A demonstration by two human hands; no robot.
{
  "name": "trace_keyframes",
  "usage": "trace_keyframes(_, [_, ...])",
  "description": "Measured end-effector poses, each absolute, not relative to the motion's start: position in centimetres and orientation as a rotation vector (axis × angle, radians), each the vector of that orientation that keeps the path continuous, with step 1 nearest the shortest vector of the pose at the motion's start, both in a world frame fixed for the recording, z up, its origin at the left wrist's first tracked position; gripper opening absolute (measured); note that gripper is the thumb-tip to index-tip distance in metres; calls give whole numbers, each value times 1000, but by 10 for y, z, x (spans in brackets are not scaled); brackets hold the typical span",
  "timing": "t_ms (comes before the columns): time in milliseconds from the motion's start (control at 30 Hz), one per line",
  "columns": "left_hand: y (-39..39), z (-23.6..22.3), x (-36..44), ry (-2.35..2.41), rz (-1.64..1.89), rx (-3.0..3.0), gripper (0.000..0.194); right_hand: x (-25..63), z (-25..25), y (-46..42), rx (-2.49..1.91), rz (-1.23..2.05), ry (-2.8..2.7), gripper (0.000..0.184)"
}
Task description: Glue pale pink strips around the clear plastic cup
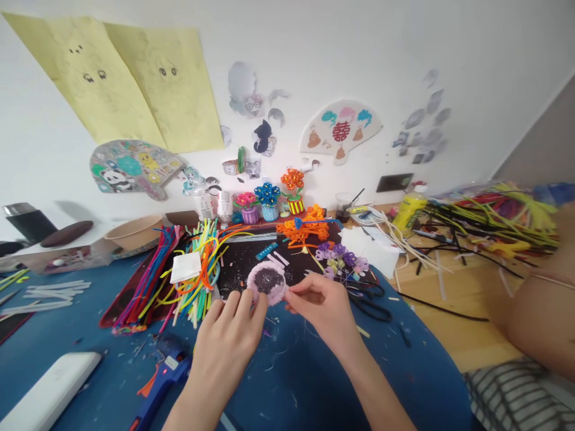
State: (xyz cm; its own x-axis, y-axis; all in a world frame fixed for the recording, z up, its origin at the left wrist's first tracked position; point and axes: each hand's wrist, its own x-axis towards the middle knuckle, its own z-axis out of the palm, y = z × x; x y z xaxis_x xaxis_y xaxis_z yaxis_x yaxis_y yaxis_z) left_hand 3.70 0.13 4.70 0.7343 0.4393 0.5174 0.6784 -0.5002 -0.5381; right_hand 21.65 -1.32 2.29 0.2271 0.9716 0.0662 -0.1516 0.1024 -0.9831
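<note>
A fuzzy pale pink ring (275, 297), which looks like pipe cleaner, is held between my hands over the dark mat. My left hand (232, 326) has its fingers curled on the ring's lower left edge; the thumb is hidden. At the ring's right edge, the thumb and forefinger of my right hand (322, 306) are pinched together. Short pink strips (281, 258) lie just behind the ring, beside a small teal piece (266, 251). Left of my left forearm, a blue glue gun (167, 372) rests on the blue table.
Bundled colourful pipe cleaners (202, 281) lie left. Purple flowers (344, 258) and black-handled scissors (375, 305) are right. Behind stand potted pipe-cleaner flowers (268, 203) and orange pieces (308, 226). A white box-like object (58, 389) lies front left. Another person's arm (539, 311) is at far right.
</note>
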Motion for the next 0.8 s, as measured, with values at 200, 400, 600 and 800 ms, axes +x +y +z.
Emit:
trace_keyframes(200, [-2, 47, 39, -839, -414, -2155, 33, 212, 20, -10, -1126, 1091, -966, 33])
trace_keyframes(400, [-2, 49, 35, -766, -509, -2165, 34, 209, 18, -9, -1135, 1038, -975, 33])
trace_keyframes(600, [-2, 48, 31, -692, -544, -2186, 28, 209, 17, -8, -1059, 999, -953, 26])
trace_keyframes(800, [-1, 52, 29, -575, -681, -2228, 26, 211, 19, -7, -963, 1090, -843, 30])
